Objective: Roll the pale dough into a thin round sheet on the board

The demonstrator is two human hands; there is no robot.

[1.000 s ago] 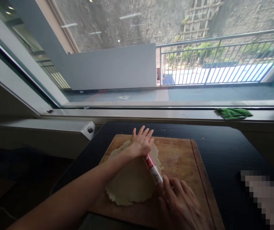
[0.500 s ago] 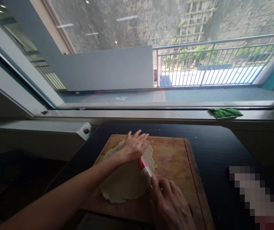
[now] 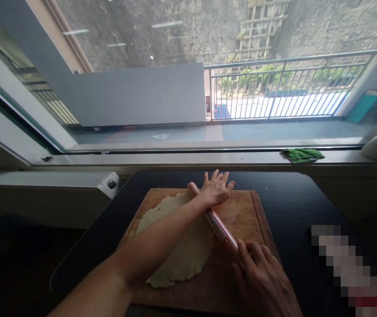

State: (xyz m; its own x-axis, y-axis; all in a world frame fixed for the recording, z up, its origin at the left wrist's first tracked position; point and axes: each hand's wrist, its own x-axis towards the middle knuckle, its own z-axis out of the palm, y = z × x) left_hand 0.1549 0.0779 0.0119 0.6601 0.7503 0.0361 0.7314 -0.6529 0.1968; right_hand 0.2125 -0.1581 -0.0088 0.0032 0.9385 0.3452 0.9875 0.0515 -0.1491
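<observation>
A flat, uneven sheet of pale dough (image 3: 188, 246) lies on the wooden board (image 3: 241, 211), partly covered by my left forearm. A rolling pin (image 3: 219, 226) in a red and white wrapper slants across the dough's right edge. My left hand (image 3: 217, 188) rests with its palm on the upper part of the pin, fingers spread and stretched past it. At the pin's near end, my right hand (image 3: 264, 273) has its fingers wrapped round it.
The board lies on a dark table (image 3: 294, 193). A green cloth (image 3: 303, 155) is on the windowsill (image 3: 208, 158) behind. On the left stands a white radiator (image 3: 102, 181). A pixelated patch covers something at the right.
Both hands have moved right with the rolling pin, from over the dough to its right edge. The pin's far end now shows. The view has shifted slightly.
</observation>
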